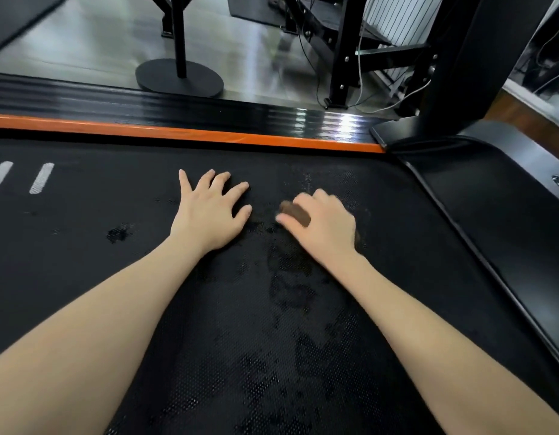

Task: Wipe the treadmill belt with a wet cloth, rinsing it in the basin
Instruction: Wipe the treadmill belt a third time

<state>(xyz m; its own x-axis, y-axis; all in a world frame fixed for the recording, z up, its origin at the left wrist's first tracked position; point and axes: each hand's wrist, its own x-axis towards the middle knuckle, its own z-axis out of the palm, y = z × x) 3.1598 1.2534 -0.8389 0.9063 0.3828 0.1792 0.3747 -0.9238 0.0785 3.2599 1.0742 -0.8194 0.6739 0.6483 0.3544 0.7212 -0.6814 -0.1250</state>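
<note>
My right hand (325,224) grips the small brown cloth (295,212) on the black dotted treadmill belt (83,271). My left hand (209,218) lies flat beside it, fingers wide (dry-looking belt runs off leftward).

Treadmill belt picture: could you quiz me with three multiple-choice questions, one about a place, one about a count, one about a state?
1. Where is the small brown cloth?
A) gripped in the right hand
B) hanging on the black post
C) lying on the grey floor

2. How many short white dashes show on the black textured treadmill belt?
A) none
B) two
C) five

3. How does the left hand lie?
A) clenched in a fist
B) raised in the air
C) flat on the belt, fingers spread

1 A: its fingers curl round the cloth.
2 B: two dashes sit at the left.
3 C: palm down, fingers straight.
</note>
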